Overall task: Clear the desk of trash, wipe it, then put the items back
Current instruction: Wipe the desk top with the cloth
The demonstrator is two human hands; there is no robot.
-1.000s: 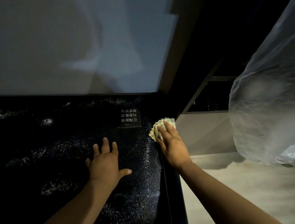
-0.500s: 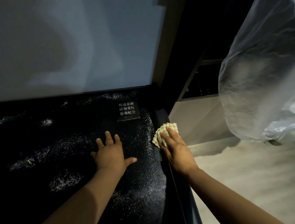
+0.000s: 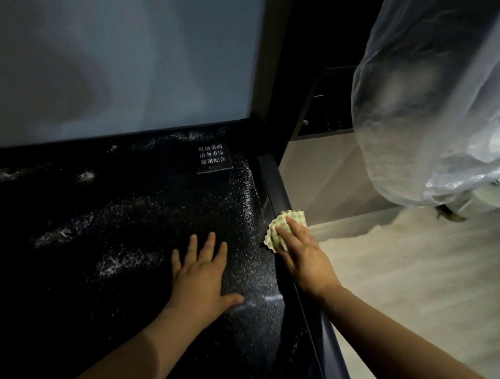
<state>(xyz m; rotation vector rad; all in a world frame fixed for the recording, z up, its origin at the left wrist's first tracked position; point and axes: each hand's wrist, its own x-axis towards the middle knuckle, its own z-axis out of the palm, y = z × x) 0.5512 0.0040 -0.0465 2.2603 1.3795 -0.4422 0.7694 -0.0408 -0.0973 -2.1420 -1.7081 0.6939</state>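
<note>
A black glass desk top (image 3: 115, 231) fills the left half of the head view, streaked with pale wet smears and specks. My left hand (image 3: 201, 275) lies flat on it, palm down, fingers spread, holding nothing. My right hand (image 3: 302, 255) presses a green-and-white checked cloth (image 3: 282, 229) onto the desk's right edge rail (image 3: 273, 186); the fingers cover the cloth's near part. The cloth sits half over the rail, partly beyond the desk's edge.
A small dark sign with white characters (image 3: 213, 158) sits flat near the desk's far right corner. A pale wall panel (image 3: 100, 59) rises behind the desk. A large translucent plastic bag (image 3: 439, 96) hangs at the right above a light floor (image 3: 442, 276).
My right hand has slid the cloth along the right edge rail toward me, away from the sign. My left hand has stayed flat on the desk.
</note>
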